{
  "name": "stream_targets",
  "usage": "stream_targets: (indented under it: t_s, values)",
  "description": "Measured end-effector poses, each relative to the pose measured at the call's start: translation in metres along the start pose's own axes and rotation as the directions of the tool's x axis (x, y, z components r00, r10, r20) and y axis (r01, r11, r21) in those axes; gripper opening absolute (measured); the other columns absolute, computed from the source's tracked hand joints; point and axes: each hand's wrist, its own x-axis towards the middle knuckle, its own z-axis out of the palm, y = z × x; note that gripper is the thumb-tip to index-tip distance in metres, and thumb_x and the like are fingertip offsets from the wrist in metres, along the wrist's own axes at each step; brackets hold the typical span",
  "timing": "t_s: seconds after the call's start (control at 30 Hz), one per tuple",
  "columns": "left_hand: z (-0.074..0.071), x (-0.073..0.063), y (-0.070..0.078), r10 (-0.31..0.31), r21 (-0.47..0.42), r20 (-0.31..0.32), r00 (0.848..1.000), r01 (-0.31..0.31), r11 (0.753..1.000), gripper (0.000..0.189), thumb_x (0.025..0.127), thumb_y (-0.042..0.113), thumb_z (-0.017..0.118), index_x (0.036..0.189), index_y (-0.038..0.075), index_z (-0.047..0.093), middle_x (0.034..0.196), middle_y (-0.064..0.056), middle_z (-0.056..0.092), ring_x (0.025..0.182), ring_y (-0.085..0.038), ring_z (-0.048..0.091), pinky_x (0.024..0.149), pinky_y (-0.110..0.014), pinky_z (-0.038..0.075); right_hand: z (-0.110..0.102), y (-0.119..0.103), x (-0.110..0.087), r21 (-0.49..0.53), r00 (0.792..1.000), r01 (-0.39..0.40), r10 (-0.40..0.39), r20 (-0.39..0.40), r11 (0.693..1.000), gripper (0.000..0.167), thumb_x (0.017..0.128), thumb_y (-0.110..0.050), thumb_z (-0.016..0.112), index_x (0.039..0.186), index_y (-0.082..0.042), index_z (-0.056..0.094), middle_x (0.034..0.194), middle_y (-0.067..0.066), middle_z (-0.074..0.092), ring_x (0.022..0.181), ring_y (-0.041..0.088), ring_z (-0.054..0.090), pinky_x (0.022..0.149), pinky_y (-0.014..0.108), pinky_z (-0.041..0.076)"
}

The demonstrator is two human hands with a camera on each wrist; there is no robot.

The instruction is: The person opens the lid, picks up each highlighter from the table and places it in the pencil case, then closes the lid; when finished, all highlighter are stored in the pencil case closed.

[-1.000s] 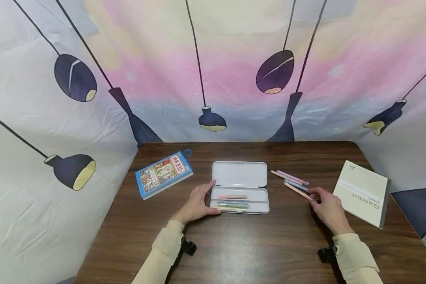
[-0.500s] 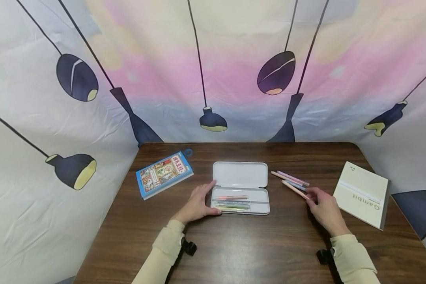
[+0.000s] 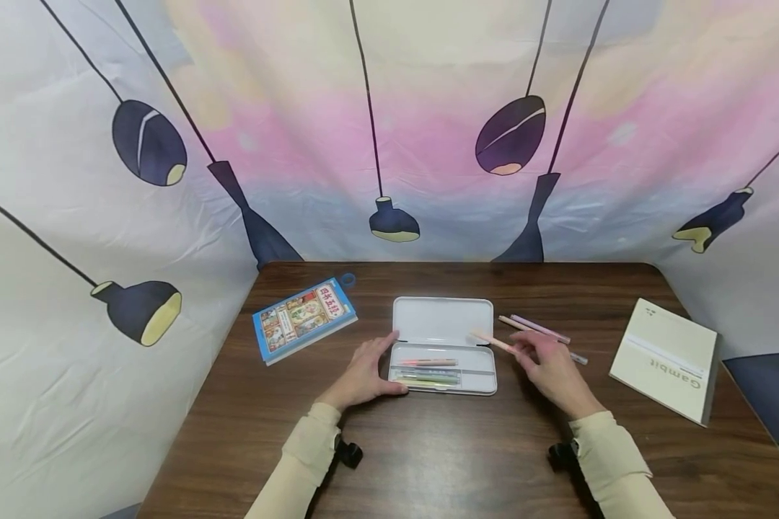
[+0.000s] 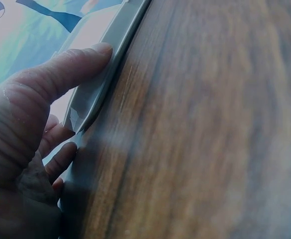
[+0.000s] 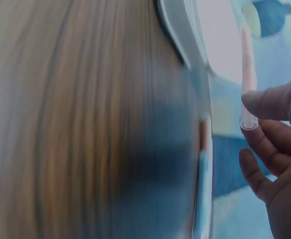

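A white pencil case (image 3: 477,382) lies unfolded on the table, its lid (image 3: 443,321) laid back. Several pens (image 3: 428,376) fill the left part of its tray. My left hand (image 3: 363,375) holds the case's left end, thumb (image 4: 80,67) along the near edge and fingers at the far side. Between thumb and fingers, my right hand (image 3: 552,369) pinches a peach pen (image 3: 496,344), raised with its tip over the right side of the case. In the right wrist view, this pen (image 5: 248,64) points up, its clear end by the fingertips.
Beyond the right hand lie a lilac pen (image 3: 539,329), a second peach pen (image 3: 514,323) and a blue pen (image 3: 578,358), partly hidden. A cream notebook (image 3: 665,360) is at right. At left are a blue comic-covered book (image 3: 305,319) and a blue ring (image 3: 348,280).
My right hand has lifted the peach pen off the group on the right and carried it left to the case. The left hand stays at the case's left end.
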Motion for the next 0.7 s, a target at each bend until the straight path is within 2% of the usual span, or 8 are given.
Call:
stream_targets:
  t_s: [0.2, 0.4, 0.7]
  values:
    - [0.001, 0.000, 0.000, -0.004, 0.005, 0.005, 1.000, 0.004, 1.000, 0.112, 0.076, 0.048, 0.094, 0.167, 0.024, 0.033, 0.164, -0.016, 0.043, 0.153, -0.042, 0.028, 0.122, -0.068, 0.023, 0.030, -0.019, 0.016, 0.034, 0.990, 0.078, -0.082, 0.113, 0.996, 0.021, 0.093, 0.001, 0.077, 0.114, -0.002, 0.074, 0.092, 0.002, 0.072, 0.082, 0.016, 0.063, 0.074, 0.040, 0.055]
    - [0.000, 0.001, 0.000, -0.001, 0.010, 0.006, 1.000, 0.001, 1.000, 0.112, 0.076, 0.048, 0.094, 0.167, 0.022, 0.033, 0.163, -0.015, 0.044, 0.152, -0.041, 0.030, 0.122, -0.066, 0.025, 0.053, -0.040, 0.031, 0.041, 0.967, 0.153, -0.159, 0.199, 0.987, 0.023, 0.091, 0.002, 0.078, 0.114, -0.001, 0.074, 0.098, 0.007, 0.074, 0.089, 0.022, 0.068, 0.081, 0.047, 0.058]
    - [0.001, 0.000, -0.001, 0.008, 0.005, 0.006, 1.000, -0.008, 1.000, 0.112, 0.077, 0.047, 0.094, 0.167, 0.023, 0.033, 0.162, -0.014, 0.045, 0.149, -0.039, 0.033, 0.121, -0.064, 0.028, 0.078, -0.062, 0.050, -0.019, 0.936, 0.262, -0.250, 0.250, 0.965, 0.021, 0.088, 0.002, 0.079, 0.108, -0.004, 0.075, 0.095, 0.006, 0.075, 0.087, 0.025, 0.069, 0.082, 0.048, 0.058]
